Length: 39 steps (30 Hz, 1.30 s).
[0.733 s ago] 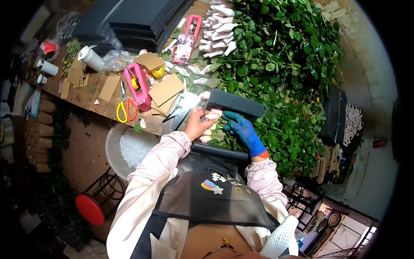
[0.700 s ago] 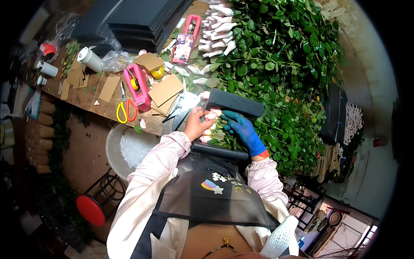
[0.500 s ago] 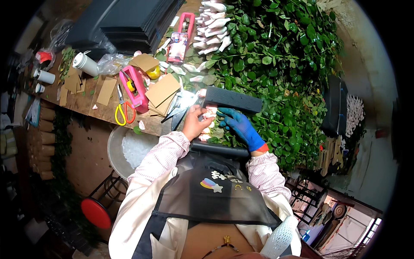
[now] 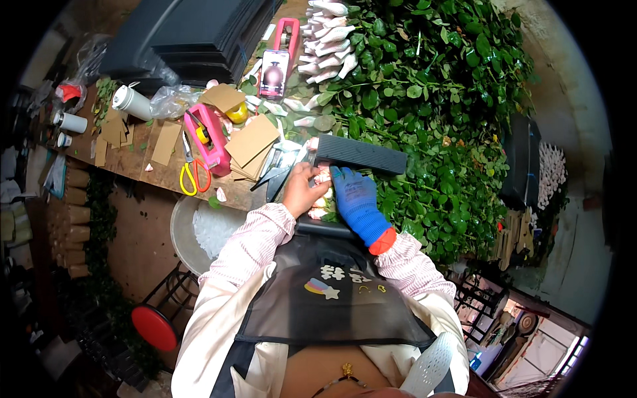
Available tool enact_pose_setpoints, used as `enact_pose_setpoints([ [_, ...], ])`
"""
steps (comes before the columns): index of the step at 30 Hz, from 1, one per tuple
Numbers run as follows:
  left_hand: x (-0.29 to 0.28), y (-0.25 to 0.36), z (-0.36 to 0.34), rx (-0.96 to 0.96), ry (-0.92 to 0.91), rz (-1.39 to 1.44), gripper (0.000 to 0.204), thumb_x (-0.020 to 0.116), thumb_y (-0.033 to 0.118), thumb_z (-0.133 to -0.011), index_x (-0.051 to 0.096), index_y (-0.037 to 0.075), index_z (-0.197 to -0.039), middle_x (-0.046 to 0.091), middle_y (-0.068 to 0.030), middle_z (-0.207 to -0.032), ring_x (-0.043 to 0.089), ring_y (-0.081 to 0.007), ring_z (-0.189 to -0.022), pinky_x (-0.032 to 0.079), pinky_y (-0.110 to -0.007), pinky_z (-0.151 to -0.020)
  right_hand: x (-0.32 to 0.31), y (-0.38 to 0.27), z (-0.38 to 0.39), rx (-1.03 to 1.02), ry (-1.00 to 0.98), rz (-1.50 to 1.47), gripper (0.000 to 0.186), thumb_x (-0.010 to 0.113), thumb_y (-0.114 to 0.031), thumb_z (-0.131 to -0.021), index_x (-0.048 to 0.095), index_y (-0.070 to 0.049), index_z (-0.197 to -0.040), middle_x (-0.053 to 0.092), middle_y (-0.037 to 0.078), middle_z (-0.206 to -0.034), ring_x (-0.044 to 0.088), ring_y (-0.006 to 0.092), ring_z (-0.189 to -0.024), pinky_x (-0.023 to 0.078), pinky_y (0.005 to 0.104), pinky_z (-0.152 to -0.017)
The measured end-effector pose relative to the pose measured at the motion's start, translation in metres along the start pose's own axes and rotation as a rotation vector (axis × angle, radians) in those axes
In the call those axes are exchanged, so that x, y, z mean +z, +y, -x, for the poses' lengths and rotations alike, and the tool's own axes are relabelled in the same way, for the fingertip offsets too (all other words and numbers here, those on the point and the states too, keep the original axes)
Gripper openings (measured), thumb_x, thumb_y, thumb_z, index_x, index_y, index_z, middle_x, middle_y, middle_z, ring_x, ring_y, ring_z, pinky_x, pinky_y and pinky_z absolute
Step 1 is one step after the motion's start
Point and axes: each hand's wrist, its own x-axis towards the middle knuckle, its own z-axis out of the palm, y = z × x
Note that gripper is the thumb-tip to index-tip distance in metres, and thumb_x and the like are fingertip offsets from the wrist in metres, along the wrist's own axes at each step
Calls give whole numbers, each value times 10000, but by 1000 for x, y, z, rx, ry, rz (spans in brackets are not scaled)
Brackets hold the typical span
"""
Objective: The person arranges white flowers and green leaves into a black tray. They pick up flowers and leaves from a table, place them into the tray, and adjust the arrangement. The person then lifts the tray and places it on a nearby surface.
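Note:
Pale pink-and-white roses (image 4: 322, 200) lie in a short row in front of me, their heads between my two hands. My bare left hand (image 4: 302, 190) curls its fingers onto the blooms from the left. My right hand (image 4: 356, 196), in a blue knitted glove with an orange cuff, lies along their right side, over the leafy stems. Its fingers are stretched out, with the tips against the rose heads; its palm is hidden. Just beyond both hands rests a black ribbed strip (image 4: 361, 154). A black edge (image 4: 325, 229) shows on the near side of the roses.
Leafy stems (image 4: 431, 132) pile up at the right, with white-wrapped rose heads (image 4: 328, 43) at the back. To the left lie cardboard pieces (image 4: 252, 142), a pink tape dispenser (image 4: 207, 139), scissors (image 4: 190, 169) and a phone (image 4: 273, 74). A metal basin (image 4: 182, 232) stands below the table edge.
My right hand has swung left and turned more upright, closer to the rose heads. My left hand stays on the blooms. The phone's screen shows a different picture.

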Motion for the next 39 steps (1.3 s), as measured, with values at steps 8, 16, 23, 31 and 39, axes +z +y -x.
enact_pose_setpoints([
  [8, -5, 20, -4, 9, -44, -38, 413, 831, 293, -790, 720, -10, -1048, 598, -172, -1160, 588, -326, -1103, 464, -378, -982, -35, 29, 16, -128, 194, -568, 238, 570, -182, -977, 665, -57, -1156, 705, 107, -1050, 682, 251, -899, 524, 390, -764],
  [16, -7, 13, -1, 9, -24, -9, 444, 844, 300, -778, 695, -35, -1028, 608, -184, -1125, 602, -336, -1084, 476, -377, -963, -57, 78, 162, 412, -651, -385, 573, 593, -623, -934, 747, -76, -1006, 749, 128, -870, 716, 295, -769, 555, 397, -743],
  [23, -8, 14, 2, 20, -18, -7, 381, 847, 257, -786, 690, -19, -997, 579, -162, -1105, 598, -293, -1046, 478, -363, -949, 43, 60, 218, 698, -161, -1548, 214, 683, -180, -969, 657, -14, -1102, 696, 47, -1008, 632, 110, -897, 527, 270, -833],
  [31, -5, 7, 0, 7, -48, 65, 378, 854, 242, -783, 693, 7, -1031, 565, -143, -1062, 599, -278, -997, 494, -368, -887, -65, 47, 188, 190, 267, -2328, 118, 678, -131, -967, 650, -25, -1011, 639, 215, -1285, 640, 350, -1182, 448, 558, -1113],
  [39, -35, 8, -18, 112, -319, 251, 273, 590, 173, -1013, 645, -12, -1207, 700, -93, -1125, 611, -142, -1036, 486, -304, -932, -76, 39, 59, -273, 135, -440, 325, 823, -328, -757, 696, -101, -952, 658, 105, -1026, 614, 326, -996, 463, 451, -895],
])
